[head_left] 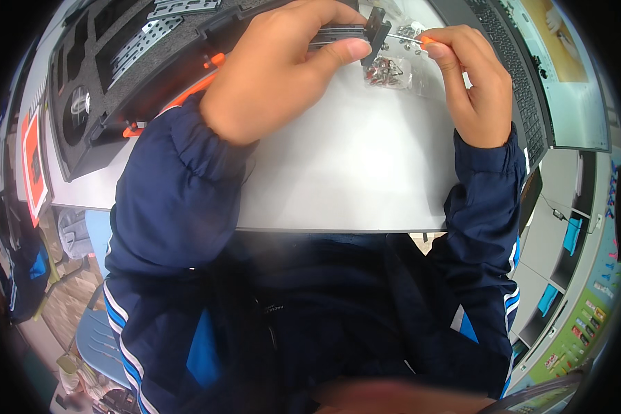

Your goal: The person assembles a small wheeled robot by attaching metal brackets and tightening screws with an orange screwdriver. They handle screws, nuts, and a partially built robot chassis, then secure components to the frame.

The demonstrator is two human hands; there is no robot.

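Note:
My left hand (pixel 276 72) is closed around a dark slotted metal beam (pixel 338 33), its thumb pressing near the end. A black bracket plate (pixel 375 38) stands crosswise at that end of the beam. My right hand (pixel 472 76) pinches the orange handle of a screwdriver (pixel 426 43). Its thin shaft points left and reaches the bracket; where the tip sits exactly is hard to make out. Just below and beyond the shaft, a clear bag of small screws (pixel 391 72) lies on the white table (pixel 338 165), with several loose screws (pixel 408 32) near it.
A black foam-lined case (pixel 110 103) with orange latches holds perforated metal parts at the left. On the right sits a laptop (pixel 524 90) with its screen lit. An orange-and-white booklet (pixel 33 162) lies at the table's left edge. A blue chair (pixel 100 345) stands at lower left.

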